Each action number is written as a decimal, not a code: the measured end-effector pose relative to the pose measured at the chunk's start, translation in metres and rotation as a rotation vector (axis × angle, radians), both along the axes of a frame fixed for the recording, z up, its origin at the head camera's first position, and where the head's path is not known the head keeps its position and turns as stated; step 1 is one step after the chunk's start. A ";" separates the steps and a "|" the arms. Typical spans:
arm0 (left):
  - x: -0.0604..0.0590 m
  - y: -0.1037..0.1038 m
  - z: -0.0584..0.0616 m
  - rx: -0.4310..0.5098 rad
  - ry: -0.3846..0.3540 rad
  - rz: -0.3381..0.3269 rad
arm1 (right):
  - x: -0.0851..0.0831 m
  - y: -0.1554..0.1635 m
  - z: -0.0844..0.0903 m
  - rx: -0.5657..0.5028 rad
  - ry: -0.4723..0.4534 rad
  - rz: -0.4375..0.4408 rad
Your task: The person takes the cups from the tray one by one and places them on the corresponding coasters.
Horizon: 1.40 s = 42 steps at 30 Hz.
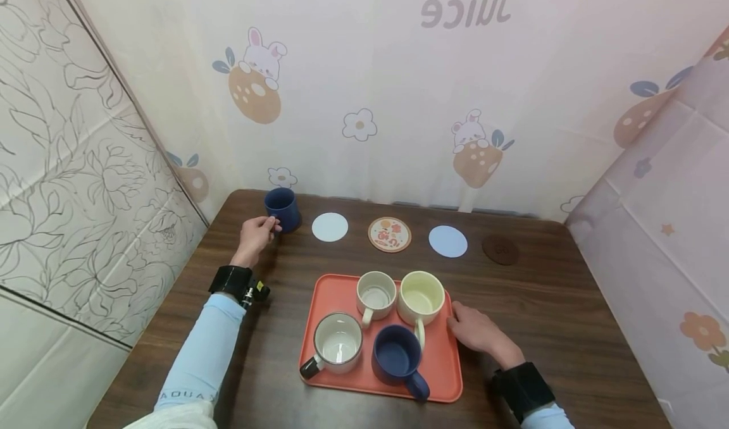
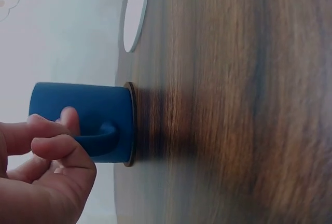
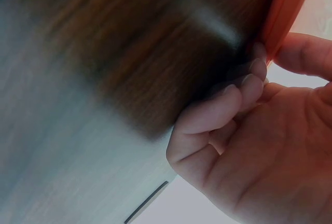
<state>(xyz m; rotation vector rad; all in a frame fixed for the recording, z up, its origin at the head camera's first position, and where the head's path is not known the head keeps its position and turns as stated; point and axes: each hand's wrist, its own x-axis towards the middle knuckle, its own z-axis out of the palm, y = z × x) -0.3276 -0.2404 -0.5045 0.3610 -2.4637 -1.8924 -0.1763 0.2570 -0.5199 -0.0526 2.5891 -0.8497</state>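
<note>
A dark blue mug [image 1: 282, 209] stands upright at the table's back left, on a thin brown coaster [image 2: 130, 156]. My left hand [image 1: 256, 234] pinches its handle [image 2: 101, 140] between thumb and fingers. Nearer the front lies a red tray [image 1: 342, 283], whose right edge my right hand [image 1: 475, 328] grips, thumb at the rim and fingers curled beneath it. On the tray sit a light grey cup [image 1: 376, 293], a pale yellow mug [image 1: 420, 297], a white mug with a dark rim [image 1: 338, 341] and a second blue mug [image 1: 397, 354].
Along the back of the table lie a white coaster [image 1: 330, 227], a patterned coaster [image 1: 390, 235], a pale blue coaster [image 1: 447, 242] and a dark brown coaster [image 1: 500, 250]. Printed curtains [image 1: 364, 68] hang right behind the table's back edge and at both sides.
</note>
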 end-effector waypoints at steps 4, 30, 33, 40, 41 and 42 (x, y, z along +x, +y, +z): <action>0.007 0.002 0.000 0.041 0.000 0.069 | 0.001 -0.001 0.002 -0.005 0.000 -0.004; 0.083 0.125 0.036 -0.401 0.108 -1.055 | -0.004 0.006 0.001 -0.008 -0.006 -0.015; 0.083 0.137 0.039 -0.422 0.079 -1.114 | -0.003 0.005 0.001 -0.009 -0.015 -0.019; 0.090 0.161 0.049 -0.661 0.087 -1.094 | -0.001 0.002 -0.001 -0.008 -0.019 -0.025; 0.091 0.164 0.050 -0.701 0.095 -1.088 | -0.001 0.002 -0.002 -0.006 -0.020 -0.025; 0.092 0.166 0.051 -0.738 0.098 -1.079 | -0.001 0.002 -0.002 -0.006 -0.020 -0.023</action>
